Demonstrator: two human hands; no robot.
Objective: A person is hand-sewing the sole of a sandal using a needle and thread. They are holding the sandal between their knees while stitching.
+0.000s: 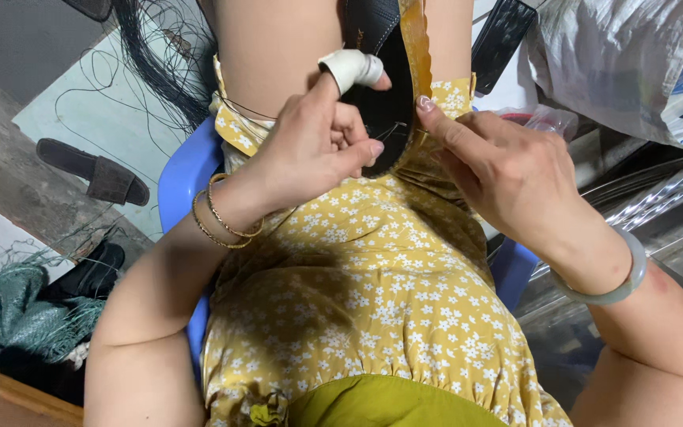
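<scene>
On the lap, over a yellow floral dress (373, 261), a black sole (389, 103) is held upright between both hands, its upper end running out of view past the knees. A tan strip (416, 39) is seen along the right edge of the sole. The sole is pinched by the left hand (310, 150), with the thumb and curled fingers closed at its lower left edge, where a thin thread or needle appears to be gripped, though this cannot be told for sure. One finger of that hand is wrapped in white tape (351, 67) and is laid against the sole's face. The right hand (507, 170) is pressed to the lower right edge of the sole, its thumb stretched flat along the tan strip and the other fingers folded behind. The two hands are kept close together, parted only by the sole.

Gold bangles (223, 217) are worn on the left wrist and a pale green bangle (626, 277) on the right. A blue chair (183, 178) is seen under the dress, left of the sole. Further left of the sole, a dark sandal (92, 170) lies on the floor, with black thread (156, 55) above it and green netting (9, 308) below. Right of the sole, a white sack (618, 55) is heaped.
</scene>
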